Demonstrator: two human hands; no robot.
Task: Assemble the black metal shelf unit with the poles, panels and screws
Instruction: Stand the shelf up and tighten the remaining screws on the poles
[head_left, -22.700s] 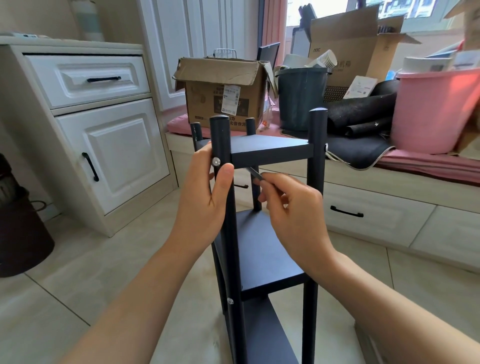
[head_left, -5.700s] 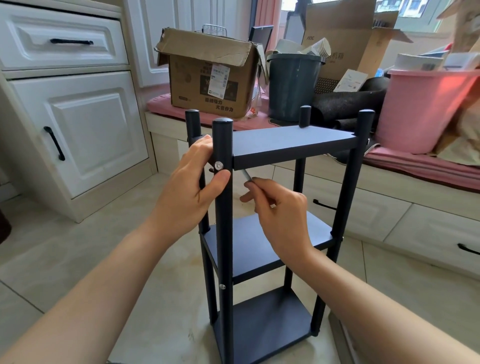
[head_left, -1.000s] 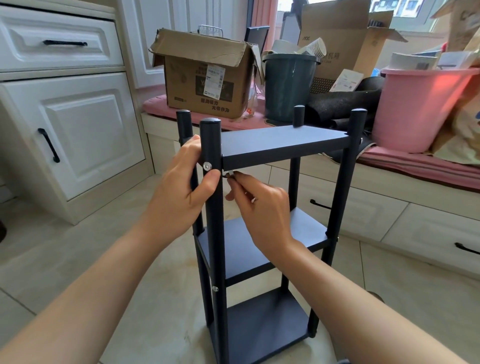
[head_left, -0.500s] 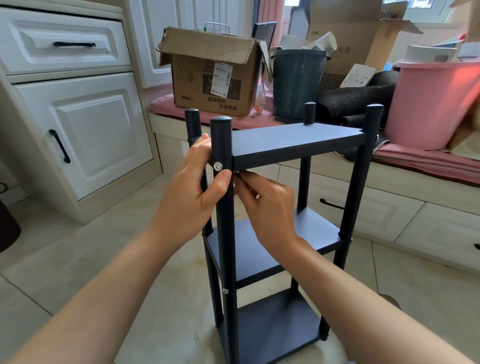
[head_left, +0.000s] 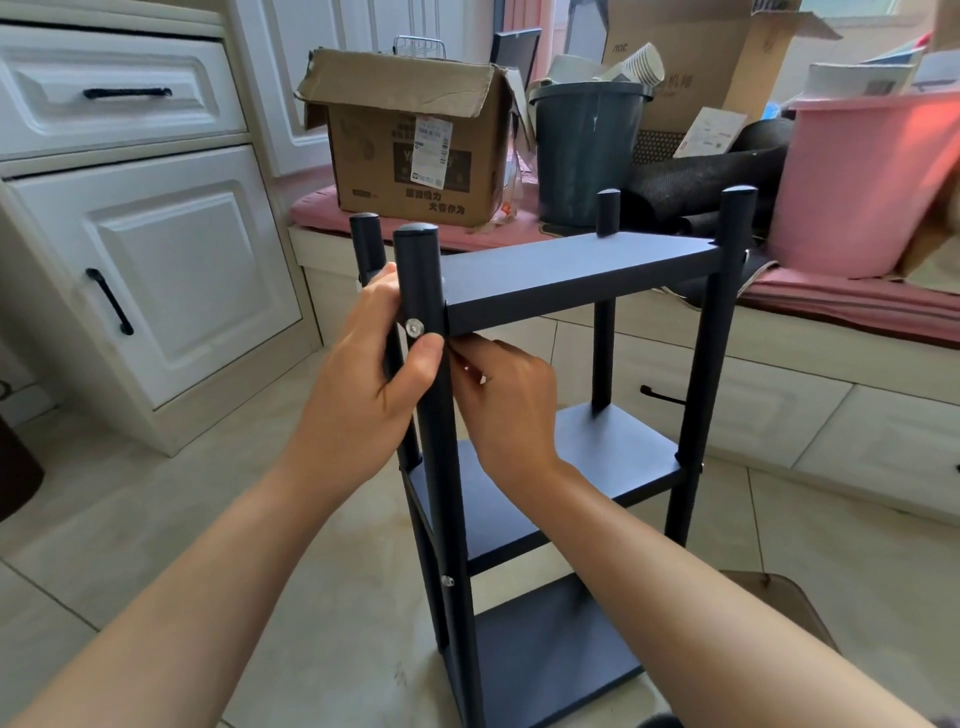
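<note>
**Shelf unit: top corner fixing under our hands**

The shelf unit (head_left: 545, 467) stands upright on the tiled floor directly ahead of us, its long axis vertical. Nearest, our left hand (head_left: 363, 395) grips the front-left pole (head_left: 441, 467), thumb just below the silver screw (head_left: 414, 327). Our right hand (head_left: 501, 400) reaches under the top panel (head_left: 576, 280) at that same corner, fingers curled; whatever it pinches is hidden, so we cannot tell. The pole's foot is cut off.
</note>
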